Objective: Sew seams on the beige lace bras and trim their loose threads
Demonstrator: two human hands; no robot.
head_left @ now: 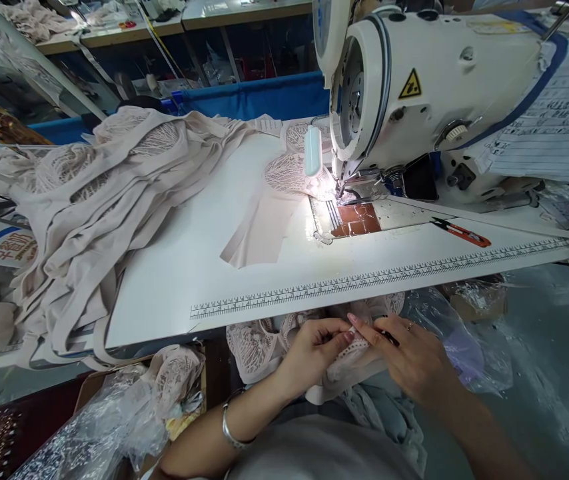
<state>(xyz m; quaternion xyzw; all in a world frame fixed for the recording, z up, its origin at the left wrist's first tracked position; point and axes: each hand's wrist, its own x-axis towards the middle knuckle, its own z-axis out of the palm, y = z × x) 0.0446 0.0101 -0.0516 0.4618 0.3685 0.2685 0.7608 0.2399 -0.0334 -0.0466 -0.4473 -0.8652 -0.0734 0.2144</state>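
Observation:
Both hands work below the table's front edge, over my lap. My left hand (pixel 314 347) pinches a beige lace piece (pixel 259 343), fingers closed on its edge. My right hand (pixel 409 357) meets it at the same spot, fingers pressed on the lace, with a thin dark tool under the fingers that I cannot make out. A silver bangle (pixel 229 430) sits on my left wrist. Another lace piece (pixel 289 175) with a beige panel lies under the needle of the white sewing machine (pixel 439 87).
A heap of beige lace garments and straps (pixel 94 213) covers the table's left side. Red thread snips (pixel 462 232) lie right of the needle plate. A printed ruler (pixel 374 279) runs along the white table's front edge. Clear plastic bags (pixel 469 347) hang beside my lap.

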